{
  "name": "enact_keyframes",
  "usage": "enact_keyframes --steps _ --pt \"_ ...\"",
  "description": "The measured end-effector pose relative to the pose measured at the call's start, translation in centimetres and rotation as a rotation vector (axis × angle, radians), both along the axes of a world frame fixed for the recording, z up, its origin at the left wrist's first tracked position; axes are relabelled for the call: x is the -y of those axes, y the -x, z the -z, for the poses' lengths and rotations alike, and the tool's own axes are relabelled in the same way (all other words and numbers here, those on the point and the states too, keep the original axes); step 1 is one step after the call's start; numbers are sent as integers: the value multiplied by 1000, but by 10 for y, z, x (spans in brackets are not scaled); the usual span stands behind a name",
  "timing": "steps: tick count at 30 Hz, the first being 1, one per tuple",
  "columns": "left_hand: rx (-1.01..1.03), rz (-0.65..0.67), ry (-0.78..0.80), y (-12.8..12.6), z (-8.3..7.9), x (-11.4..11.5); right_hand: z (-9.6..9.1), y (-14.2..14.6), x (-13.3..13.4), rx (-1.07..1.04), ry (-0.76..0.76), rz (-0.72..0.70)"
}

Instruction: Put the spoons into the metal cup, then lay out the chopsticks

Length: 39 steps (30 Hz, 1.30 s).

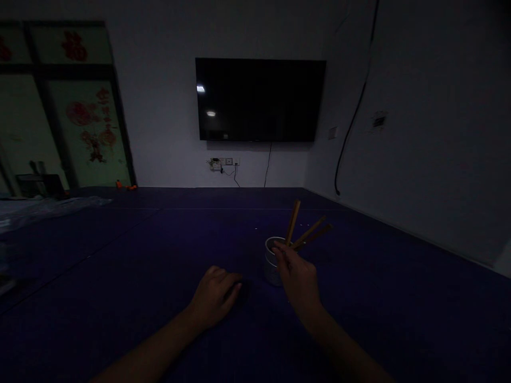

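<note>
A grey metal can (271, 268) with a bright rim stands upright on the dark blue surface (191, 229). Several wooden sticks (294, 219), shaped like chopsticks, poke out of it; one is nearly upright and others lean right. My right hand (301, 279) is at the can's near right rim, its thumb and fingertips pinched together over the opening. Whatever may be between those fingertips is too dark to make out. To the left of the can, my left hand (217, 295) rests on the surface holding nothing, thumb and index finger apart.
A large black television (261, 101) hangs on the far wall, with sockets and loose cables (225, 164) below. Crumpled clear plastic sheeting (48, 208) lies at the far left. Small orange items (125, 186) sit near the glass door. A black cable (351, 127) runs down the right wall.
</note>
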<state>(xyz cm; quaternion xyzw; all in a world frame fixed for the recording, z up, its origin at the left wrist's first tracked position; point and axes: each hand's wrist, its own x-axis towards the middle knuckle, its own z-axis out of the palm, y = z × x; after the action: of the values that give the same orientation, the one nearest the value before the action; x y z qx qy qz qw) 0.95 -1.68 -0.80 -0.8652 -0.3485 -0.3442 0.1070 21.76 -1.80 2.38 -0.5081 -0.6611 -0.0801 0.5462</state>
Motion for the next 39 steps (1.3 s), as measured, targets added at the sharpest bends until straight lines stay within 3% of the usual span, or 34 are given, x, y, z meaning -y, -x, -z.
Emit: enact_keyframes --steps 13,20,23,25,27,31,33,39 --pt "-32 9 43 0 0 1 3 3 0 0 -54 23" --pt "-49 6 27 1 3 -2 0 -6 11 -74 -403 92" --pt "-40 2 20 1 4 -3 -7 -19 7 -302 -585 98" --pt "-30 2 29 2 5 -4 -7 -27 0 -428 -615 90" --pt "-11 -8 35 4 6 -6 -1 -30 -7 -463 -547 75" --pt "27 -20 23 8 8 -10 25 -20 -14 -474 -195 -25" --pt "38 -13 21 9 8 -10 35 -10 -14 -426 -90 -25" --pt "20 -29 38 5 6 -7 42 7 -17 -384 -14 53"
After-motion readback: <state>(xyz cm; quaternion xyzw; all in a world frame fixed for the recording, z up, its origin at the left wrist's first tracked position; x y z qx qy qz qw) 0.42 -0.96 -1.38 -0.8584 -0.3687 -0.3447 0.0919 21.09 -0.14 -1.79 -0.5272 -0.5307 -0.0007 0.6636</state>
